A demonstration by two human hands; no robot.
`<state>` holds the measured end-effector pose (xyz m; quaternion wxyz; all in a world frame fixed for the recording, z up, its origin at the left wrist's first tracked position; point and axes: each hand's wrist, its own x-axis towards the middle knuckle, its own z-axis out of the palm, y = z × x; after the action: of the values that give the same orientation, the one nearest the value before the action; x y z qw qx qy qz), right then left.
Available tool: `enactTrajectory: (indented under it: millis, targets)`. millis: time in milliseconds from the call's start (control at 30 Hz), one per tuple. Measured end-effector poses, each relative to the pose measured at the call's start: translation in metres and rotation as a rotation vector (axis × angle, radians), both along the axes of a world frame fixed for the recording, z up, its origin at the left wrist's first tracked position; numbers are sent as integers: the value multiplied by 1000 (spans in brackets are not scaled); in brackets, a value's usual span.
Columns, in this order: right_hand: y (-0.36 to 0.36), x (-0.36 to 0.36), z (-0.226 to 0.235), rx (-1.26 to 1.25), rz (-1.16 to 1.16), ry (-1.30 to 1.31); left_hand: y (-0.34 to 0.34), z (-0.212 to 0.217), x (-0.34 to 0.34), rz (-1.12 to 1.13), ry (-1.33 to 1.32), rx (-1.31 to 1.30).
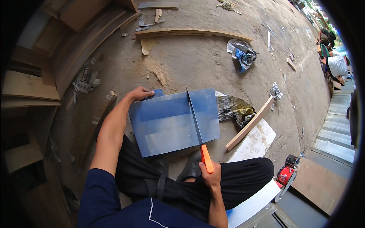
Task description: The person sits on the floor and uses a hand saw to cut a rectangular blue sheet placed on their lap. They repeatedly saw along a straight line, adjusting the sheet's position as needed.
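A blue rectangular sheet (167, 121) lies on the concrete floor in front of my crossed legs. My left hand (140, 92) presses flat on its far left corner, fingers spread. My right hand (211, 175) grips the orange handle of a long-bladed knife (195, 121). The blade lies across the sheet from near edge to far edge, right of its middle. A black sandal (192, 169) sits under the near edge of the sheet.
A wooden strip (249, 123) and a white board (253, 142) lie to the right, with crumpled foil-like scrap (234, 108) beside the sheet. A red and black power tool (287, 174) sits at lower right. Stacked wood panels (76, 41) line the left. A long curved batten (190, 33) lies ahead.
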<state>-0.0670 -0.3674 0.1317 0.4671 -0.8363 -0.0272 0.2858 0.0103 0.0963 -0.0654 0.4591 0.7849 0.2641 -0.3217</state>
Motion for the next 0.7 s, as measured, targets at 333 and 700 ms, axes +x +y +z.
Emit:
enactTrajectory:
  millis: [333, 700]
  targets:
    - [4, 9, 18, -29, 61, -28, -15, 30, -1, -84, 193, 87]
    - [-1, 5, 29, -77, 147, -56, -79, 22, 38, 21, 319, 426]
